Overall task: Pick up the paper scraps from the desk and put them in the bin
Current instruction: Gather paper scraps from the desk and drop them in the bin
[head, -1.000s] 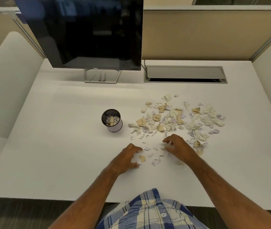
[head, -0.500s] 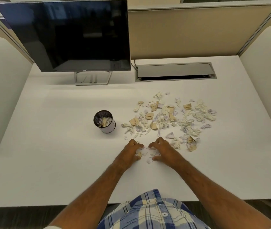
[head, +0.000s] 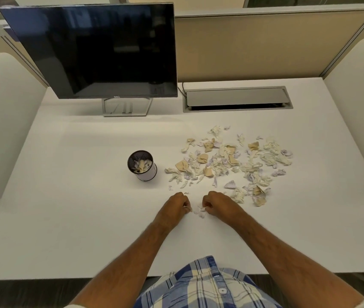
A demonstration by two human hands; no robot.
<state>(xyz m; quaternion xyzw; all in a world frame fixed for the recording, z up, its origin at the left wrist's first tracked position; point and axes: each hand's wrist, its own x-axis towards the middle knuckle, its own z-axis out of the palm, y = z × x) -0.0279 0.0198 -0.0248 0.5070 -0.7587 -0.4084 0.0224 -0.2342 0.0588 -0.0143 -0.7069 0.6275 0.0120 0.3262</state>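
Both hands curl on small paper scraps at the surface's near edge — left hand (head: 175, 206), right hand (head: 217, 204) — and the mesh bin (head: 142, 165) stands ahead-left, nearer the left hand.

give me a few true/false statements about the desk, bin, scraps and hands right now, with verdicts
1. The bin already has scraps in it. True.
2. The bin lies tipped on its side. False: it stands upright on the desk.
3. Most scraps lie to the right of the bin. True.
4. The left hand is over the bin. False: it is on the desk nearer the person, fingers curled on small scraps.
5. The right hand grips small scraps close beside the left hand. True.
6. The monitor is lit. False: its screen is dark.
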